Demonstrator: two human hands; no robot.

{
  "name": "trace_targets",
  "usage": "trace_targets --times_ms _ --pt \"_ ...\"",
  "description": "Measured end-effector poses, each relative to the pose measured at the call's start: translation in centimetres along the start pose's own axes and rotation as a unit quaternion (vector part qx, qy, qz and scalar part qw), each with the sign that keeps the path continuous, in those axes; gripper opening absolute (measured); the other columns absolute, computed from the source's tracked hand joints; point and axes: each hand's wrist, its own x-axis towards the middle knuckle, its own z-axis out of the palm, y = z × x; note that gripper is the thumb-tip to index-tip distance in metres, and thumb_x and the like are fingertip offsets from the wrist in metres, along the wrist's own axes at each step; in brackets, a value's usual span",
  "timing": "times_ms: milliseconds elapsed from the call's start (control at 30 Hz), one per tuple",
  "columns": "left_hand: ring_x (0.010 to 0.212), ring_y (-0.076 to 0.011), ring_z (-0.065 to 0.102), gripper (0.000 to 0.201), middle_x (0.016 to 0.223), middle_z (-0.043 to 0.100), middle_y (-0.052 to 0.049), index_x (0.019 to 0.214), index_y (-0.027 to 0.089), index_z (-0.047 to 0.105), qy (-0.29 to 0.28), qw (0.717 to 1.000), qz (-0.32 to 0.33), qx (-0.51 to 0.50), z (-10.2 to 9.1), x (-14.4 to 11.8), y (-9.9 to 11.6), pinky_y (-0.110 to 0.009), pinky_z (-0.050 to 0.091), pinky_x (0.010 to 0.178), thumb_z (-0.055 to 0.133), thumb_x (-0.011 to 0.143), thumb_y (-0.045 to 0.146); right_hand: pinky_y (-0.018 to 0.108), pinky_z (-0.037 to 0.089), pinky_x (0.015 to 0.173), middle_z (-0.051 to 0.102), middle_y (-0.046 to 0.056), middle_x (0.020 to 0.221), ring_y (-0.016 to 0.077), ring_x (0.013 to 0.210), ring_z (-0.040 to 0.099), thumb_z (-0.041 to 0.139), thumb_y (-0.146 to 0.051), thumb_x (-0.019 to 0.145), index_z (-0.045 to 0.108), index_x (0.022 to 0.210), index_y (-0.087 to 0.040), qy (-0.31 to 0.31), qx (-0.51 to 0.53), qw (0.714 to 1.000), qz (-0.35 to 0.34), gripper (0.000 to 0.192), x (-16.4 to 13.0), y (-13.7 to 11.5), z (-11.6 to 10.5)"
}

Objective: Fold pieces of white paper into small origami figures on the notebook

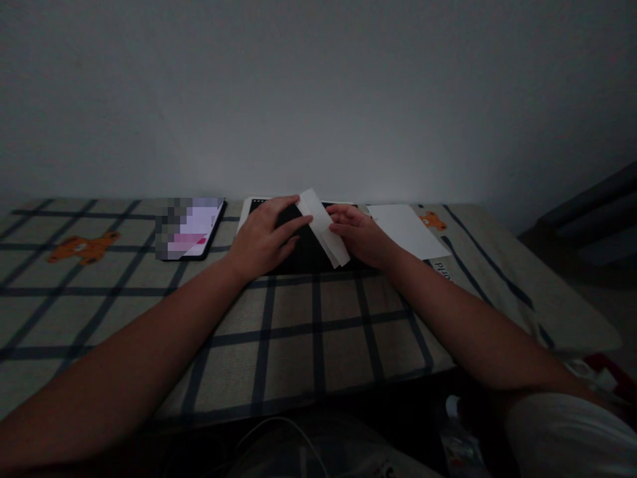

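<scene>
Between my two hands is a folded strip of white paper (326, 229), tilted, with its layers slightly parted at the lower end. My left hand (266, 236) grips its upper left edge with thumb and fingers. From the other side, the fingers of my right hand (361, 232) pinch its right edge. Beneath the paper lies a flat black board with a white border (283, 264), partly covered by my hands. A white sheet of paper (405, 229) rests on the cloth just right of my right hand.
A phone with a lit, partly blurred screen (192, 229) lies to the left. The table wears a checked cloth (293, 318) with bear prints. Behind it rises a plain wall (318, 99). Below the front edge are a plastic bottle (460, 445) and a white cable (283, 419).
</scene>
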Motion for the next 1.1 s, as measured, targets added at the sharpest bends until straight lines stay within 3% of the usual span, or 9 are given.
trace_targets --times_ms 100,300,500,633,833,1100 --pt "0.14 -0.0336 0.049 0.044 0.155 0.051 -0.009 0.14 0.034 0.062 0.01 1.0 0.013 0.013 0.3 -0.2 -0.2 -0.057 0.043 0.113 0.059 0.097 0.026 0.042 0.058 0.092 0.074 0.01 0.12 0.0239 0.106 0.069 0.067 -0.035 0.091 0.06 0.131 -0.023 -0.01 0.02 1.0 0.005 0.042 0.1 0.3 0.1" --pt "0.121 -0.029 0.063 0.027 0.131 0.069 -0.009 0.121 0.027 0.073 0.097 0.993 0.062 0.001 1.2 -0.1 -1.0 -0.047 0.054 0.098 0.058 0.1 0.035 0.037 0.057 0.089 0.076 0.005 0.111 0.0198 0.097 0.068 0.082 -0.034 0.078 0.071 0.117 -0.023 -0.019 0.064 0.997 0.031 0.041 0.3 0.8 0.2" --pt "0.127 -0.0266 0.062 0.026 0.138 0.066 -0.01 0.124 0.026 0.07 0.115 0.99 0.075 -0.021 1.0 0.0 -0.6 -0.045 0.054 0.102 0.059 0.101 0.032 0.037 0.058 0.089 0.076 0.003 0.097 0.0182 0.089 0.068 0.079 -0.029 0.078 0.072 0.095 -0.021 0.009 0.11 0.992 0.063 0.02 0.2 0.6 0.6" --pt "0.131 -0.0295 0.059 0.032 0.143 0.063 -0.011 0.129 0.026 0.067 0.121 0.99 0.064 -0.018 0.6 -0.2 -0.3 -0.049 0.051 0.106 0.062 0.099 0.033 0.039 0.059 0.092 0.075 0.004 0.1 0.0195 0.093 0.07 0.07 -0.025 0.084 0.067 0.1 -0.022 0.005 0.186 0.979 0.08 0.017 0.0 -0.4 0.9" --pt "0.133 -0.031 0.06 0.036 0.14 0.067 -0.012 0.135 0.023 0.066 0.06 0.985 0.161 -0.023 0.5 -0.1 -0.2 -0.048 0.051 0.104 0.056 0.102 0.033 0.033 0.06 0.076 0.073 0.003 0.094 0.0176 0.081 0.068 0.061 -0.019 0.085 0.062 0.104 -0.022 0.011 0.201 0.974 0.1 0.019 0.0 -0.9 1.2" --pt "0.144 -0.0332 0.051 0.047 0.153 0.057 -0.017 0.149 0.016 0.055 -0.068 0.984 0.164 -0.034 0.6 0.2 0.0 -0.051 0.048 0.11 0.05 0.105 0.031 0.027 0.054 0.061 0.068 -0.002 0.08 0.0142 0.066 0.061 0.063 -0.017 0.084 0.06 0.11 -0.021 0.027 0.063 0.992 0.105 0.027 0.2 -0.2 0.6"
